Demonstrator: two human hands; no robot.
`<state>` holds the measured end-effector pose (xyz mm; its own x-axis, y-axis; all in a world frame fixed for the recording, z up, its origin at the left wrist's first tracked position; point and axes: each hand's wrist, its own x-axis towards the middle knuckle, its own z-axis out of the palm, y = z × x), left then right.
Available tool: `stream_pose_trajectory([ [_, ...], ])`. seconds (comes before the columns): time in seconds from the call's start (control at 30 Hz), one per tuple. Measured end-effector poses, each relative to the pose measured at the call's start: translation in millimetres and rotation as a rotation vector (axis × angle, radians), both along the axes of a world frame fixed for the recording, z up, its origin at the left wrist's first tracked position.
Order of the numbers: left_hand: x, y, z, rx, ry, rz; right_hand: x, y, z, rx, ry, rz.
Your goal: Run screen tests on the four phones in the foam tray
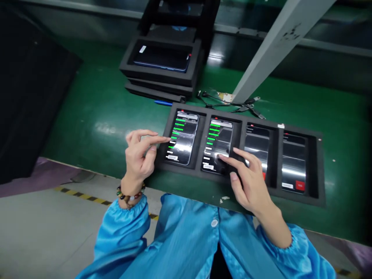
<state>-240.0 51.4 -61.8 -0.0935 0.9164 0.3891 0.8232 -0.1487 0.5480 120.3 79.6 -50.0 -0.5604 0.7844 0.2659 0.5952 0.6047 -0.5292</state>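
A dark foam tray [320,174] lies in front of me, with smartphones side by side in its compartments. My left hand [141,157] has its index finger stretched to the left edge of the leftmost smartphone [187,133], whose screen shows green and white lines of text. My right hand [248,182] hovers with fingers apart, the index fingertip at the screen of the second smartphone [222,137], which has similar lines. Partly behind that hand is the third smartphone [257,143]. The rightmost smartphone [294,155] has a dark screen with a red block at its lower corner. Neither hand holds anything.
Stacked foam trays [161,75] with a smartphone [162,58] on top stand at the back. A blue pen [163,103] lies nearby. Black cables [229,104] lie by a grey post [261,50]. A large black object [31,89] stands left on the green table [95,112].
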Motion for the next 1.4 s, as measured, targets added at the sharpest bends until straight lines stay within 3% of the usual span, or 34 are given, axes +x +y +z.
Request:
stream_pose_trajectory([
  [0.2, -5, -3, 4.0, -0.057, 0.023, -0.088, 9, -5, -1.7, -0.013, 0.060, -0.059],
  [0.4, 3, 8, 10.1, -0.202, 0.087, -0.173, 20, -8, -3.9, -0.034, 0.065, -0.120],
  [0.57, 4, 13, 11.0, -0.221, 0.102, -0.177, 34, -8, -1.3, -0.019, 0.101, -0.189],
  [0.7, 0, 6, 9.8, -0.124, 0.079, -0.147, 50, -7, 0.9, 0.035, 0.131, -0.248],
  [1.0, -5, -7, 4.6, -0.102, 0.092, -0.031, 90, -1, -4.4, 0.147, 0.172, -0.498],
  [1.2, 2, 0, 6.9, -0.123, 0.131, -0.108, 119, 4, -12.2, 0.265, 0.205, -0.646],
  [1.3, 5, 2, 8.2, -0.141, 0.138, -0.135, 133, 2, -13.0, 0.258, 0.205, -0.701],
  [1.4, 8, 6, 10.6, -0.123, 0.085, -0.057, 152, 0, -16.9, 0.158, 0.155, -0.819],
])
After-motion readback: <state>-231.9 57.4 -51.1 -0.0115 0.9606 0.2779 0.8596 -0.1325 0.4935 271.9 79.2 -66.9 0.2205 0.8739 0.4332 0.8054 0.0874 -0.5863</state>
